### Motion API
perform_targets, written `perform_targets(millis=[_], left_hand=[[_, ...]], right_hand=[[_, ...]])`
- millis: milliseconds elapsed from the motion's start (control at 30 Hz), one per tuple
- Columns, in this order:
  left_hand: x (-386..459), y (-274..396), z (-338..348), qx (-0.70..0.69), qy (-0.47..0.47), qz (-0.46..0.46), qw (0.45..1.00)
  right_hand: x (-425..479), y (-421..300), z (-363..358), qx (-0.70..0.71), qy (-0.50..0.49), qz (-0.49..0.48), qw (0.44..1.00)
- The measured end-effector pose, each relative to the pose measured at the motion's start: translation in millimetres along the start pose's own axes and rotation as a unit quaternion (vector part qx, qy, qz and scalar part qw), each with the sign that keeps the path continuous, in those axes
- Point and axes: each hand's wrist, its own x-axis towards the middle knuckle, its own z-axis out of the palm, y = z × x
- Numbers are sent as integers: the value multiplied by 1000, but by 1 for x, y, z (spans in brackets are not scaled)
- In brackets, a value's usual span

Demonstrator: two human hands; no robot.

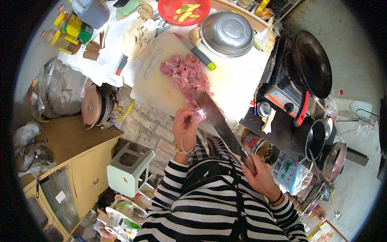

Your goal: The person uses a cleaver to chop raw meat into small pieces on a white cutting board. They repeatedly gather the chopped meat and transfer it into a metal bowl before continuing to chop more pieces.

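Observation:
My right hand (262, 177) grips the handle of a large broad-bladed knife (222, 128) with a toothed edge. Its blade slants up and left, its tip over the near end of a pile of raw pink meat (189, 74). Between the fingers of my left hand (183, 125) is a small piece of raw meat (198, 115), close beside the blade. The pile lies on a white plastic cutting board (151, 87) with a handle slot. A second knife with a grey and green handle (204, 57) rests on the board past the meat.
Beyond the board are an upturned metal bowl (228, 31), a red colander (163, 15) with peelings and a piece of ginger (146, 12). A grey-and-red handle (121, 65) lies left. At right stands a gas stove (281, 99) with a wok (313, 63). A plastic stool (125, 178) is lower left.

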Motion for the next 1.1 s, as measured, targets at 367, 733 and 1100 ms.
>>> perform_targets(millis=[367, 733, 1100], left_hand=[[0, 0, -3, 17, -18, 11, 1000], [-8, -9, -6, 37, 2, -62, 997], [-4, 3, -1, 114, -8, -31, 993]], right_hand=[[-14, 0, -2, -2, -6, -6, 1000], [-20, -8, -1, -97, -41, -36, 994], [-10, -5, -3, -60, -38, 1, 997]])
